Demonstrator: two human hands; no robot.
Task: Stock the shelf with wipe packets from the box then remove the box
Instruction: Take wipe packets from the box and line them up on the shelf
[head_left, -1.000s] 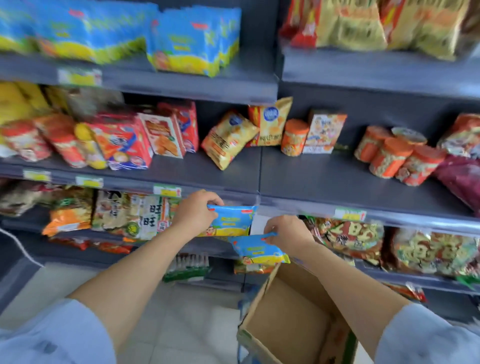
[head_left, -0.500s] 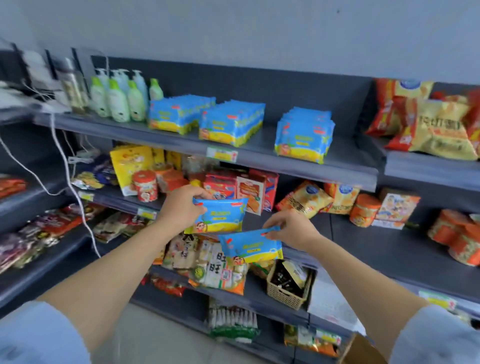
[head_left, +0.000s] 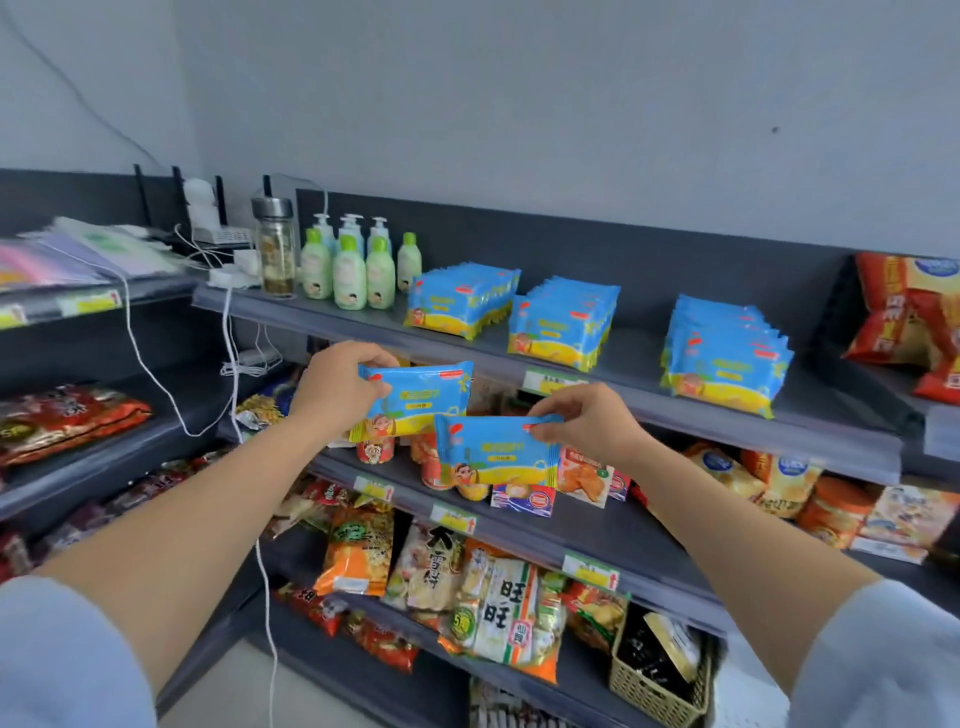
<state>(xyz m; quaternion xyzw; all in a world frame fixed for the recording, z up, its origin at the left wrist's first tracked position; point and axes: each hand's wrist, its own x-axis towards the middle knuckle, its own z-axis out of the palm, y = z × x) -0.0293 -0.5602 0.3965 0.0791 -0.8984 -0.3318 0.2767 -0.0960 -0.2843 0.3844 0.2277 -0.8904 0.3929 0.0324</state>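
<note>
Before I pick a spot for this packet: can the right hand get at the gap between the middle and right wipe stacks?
Probably yes. The right hand holds its packet just below the top shelf, and the bare gap lies above it with nothing in front. The stacks on each side leave it open.

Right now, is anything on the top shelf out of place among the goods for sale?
Yes. A glass jar with a metal lid and a white power strip with loose cables sit at the left end of the top shelf, beside the green lotion bottles. They look like personal items, not stock.
</note>
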